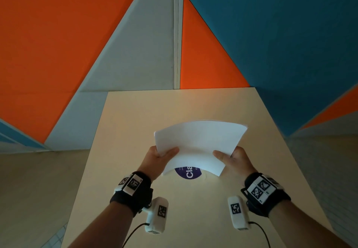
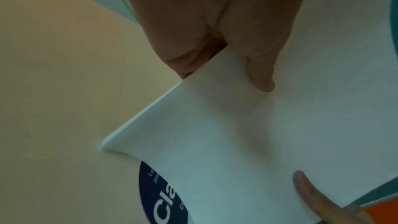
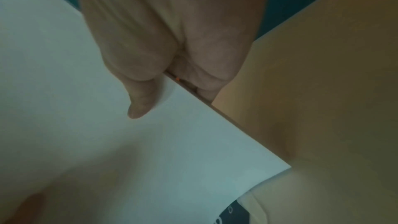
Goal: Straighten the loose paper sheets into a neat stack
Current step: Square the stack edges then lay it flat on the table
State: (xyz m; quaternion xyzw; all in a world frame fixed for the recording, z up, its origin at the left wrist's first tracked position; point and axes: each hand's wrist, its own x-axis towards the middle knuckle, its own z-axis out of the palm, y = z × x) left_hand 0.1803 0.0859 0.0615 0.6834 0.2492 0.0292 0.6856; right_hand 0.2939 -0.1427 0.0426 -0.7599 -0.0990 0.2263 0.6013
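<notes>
A stack of white paper sheets (image 1: 199,145) is held over the beige table (image 1: 135,116), bowed upward across its width, its near corners low by the tabletop. My left hand (image 1: 160,155) grips the left edge, thumb on top. My right hand (image 1: 230,156) grips the right edge the same way. In the left wrist view the left hand (image 2: 226,54) pinches the paper (image 2: 269,134) with the thumb pressed on the top sheet. In the right wrist view the right hand (image 3: 163,77) pinches the paper (image 3: 107,134) at its edge. The fingers under the sheets are hidden.
A round dark blue sticker (image 1: 188,174) with white letters lies on the table beneath the sheets' near edge, also seen as the sticker (image 2: 159,197). Orange, grey and blue wall panels (image 1: 77,34) rise behind the table's far edge. Floor lies on both sides.
</notes>
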